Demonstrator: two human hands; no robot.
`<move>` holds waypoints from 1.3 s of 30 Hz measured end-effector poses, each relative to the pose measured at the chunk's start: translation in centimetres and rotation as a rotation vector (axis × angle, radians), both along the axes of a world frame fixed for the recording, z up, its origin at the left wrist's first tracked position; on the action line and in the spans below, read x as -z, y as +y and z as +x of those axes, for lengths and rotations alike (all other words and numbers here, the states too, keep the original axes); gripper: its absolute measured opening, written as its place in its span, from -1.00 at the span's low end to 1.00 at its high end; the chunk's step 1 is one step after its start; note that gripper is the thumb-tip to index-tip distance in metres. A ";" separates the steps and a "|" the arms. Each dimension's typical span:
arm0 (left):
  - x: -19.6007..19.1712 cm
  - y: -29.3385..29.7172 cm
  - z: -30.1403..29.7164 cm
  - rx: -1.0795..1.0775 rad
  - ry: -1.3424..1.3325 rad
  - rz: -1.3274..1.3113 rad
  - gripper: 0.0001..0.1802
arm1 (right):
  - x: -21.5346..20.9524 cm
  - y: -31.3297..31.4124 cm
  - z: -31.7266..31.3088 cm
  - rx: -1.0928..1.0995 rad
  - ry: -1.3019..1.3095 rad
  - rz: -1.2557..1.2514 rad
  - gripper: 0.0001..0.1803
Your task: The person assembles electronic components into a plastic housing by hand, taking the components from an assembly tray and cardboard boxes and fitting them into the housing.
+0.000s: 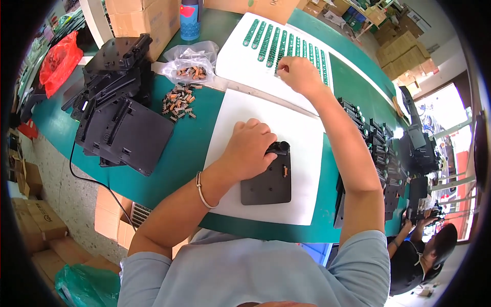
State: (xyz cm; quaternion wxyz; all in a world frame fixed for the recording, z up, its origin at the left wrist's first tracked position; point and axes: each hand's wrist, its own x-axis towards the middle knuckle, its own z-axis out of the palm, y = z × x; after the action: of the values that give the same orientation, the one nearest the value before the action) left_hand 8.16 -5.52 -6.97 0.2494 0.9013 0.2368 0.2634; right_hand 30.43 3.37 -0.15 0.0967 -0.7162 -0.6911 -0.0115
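Note:
A black plastic housing [263, 187], a flat plate with a round hinge-like bar at its far end, lies on a white sheet [307, 204] before me. Closed over the bar end is my left hand [250, 146], which hides part of it. One small copper-coloured part [285, 171] rests on the plate's right side. My right hand [302, 75] reaches to the far white board [235, 66], where several rows of small green circuit boards [273, 48] lie. Its thumb and fingers are pinched together at the near end of the rows; what they hold, if anything, is hidden.
Left of the sheet lie a pile of small copper-and-grey parts [179, 101] and a clear bag [192, 61] of them. Black housings [133, 130] are stacked farther left; more assemblies [386, 153] line the right. A blue bottle [190, 23] and cartons stand behind. Another person [424, 261] sits at far right.

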 end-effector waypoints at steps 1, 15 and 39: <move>0.0 0.0 0.1 -0.002 0.000 -0.002 -0.64 | 0.4 0.5 -0.1 -0.002 0.000 -0.002 -0.85; 0.3 -0.2 0.1 -0.017 -0.042 0.024 -0.63 | 0.7 2.1 -1.3 0.015 -0.343 0.022 -0.85; 0.0 -0.2 0.2 -0.003 -0.024 0.039 -0.64 | -0.2 1.7 -0.5 -0.121 -0.413 0.168 -0.90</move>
State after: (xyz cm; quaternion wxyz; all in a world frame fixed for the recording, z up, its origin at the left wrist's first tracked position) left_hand 8.40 -5.67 -7.02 0.2342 0.9024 0.2300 0.2790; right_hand 29.88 5.05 0.08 0.0130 -0.6454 -0.7344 -0.2097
